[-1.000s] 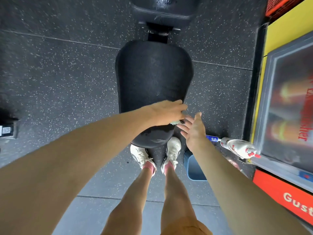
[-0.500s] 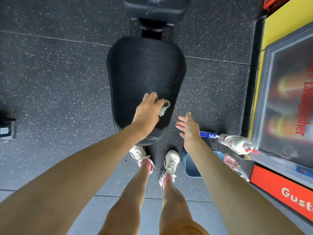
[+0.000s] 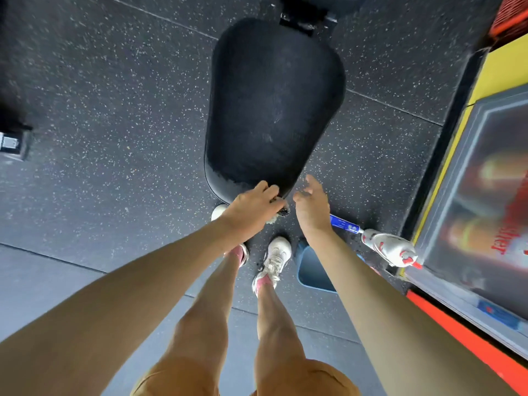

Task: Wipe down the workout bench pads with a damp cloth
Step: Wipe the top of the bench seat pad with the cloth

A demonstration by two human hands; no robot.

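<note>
The black bench seat pad (image 3: 271, 110) lies lengthwise in front of me, narrowing toward my feet. My left hand (image 3: 253, 208) is at the pad's near tip, fingers curled over a small greyish cloth (image 3: 278, 212), most of it hidden under the hand. My right hand (image 3: 311, 204) hovers just to the right of the tip, fingers relaxed and spread, holding nothing. A second black pad (image 3: 314, 4) shows at the top edge, beyond the metal bracket.
A white spray bottle (image 3: 388, 250) with red marks and a blue label lies on the speckled rubber floor at right. A blue bin (image 3: 314, 270) sits beside my right foot. A yellow-and-red framed panel (image 3: 485, 195) lines the right side.
My left hand has drawn the cloth from the middle of the pad back to its near tip. The right hand stays beside it. The view has shifted.
</note>
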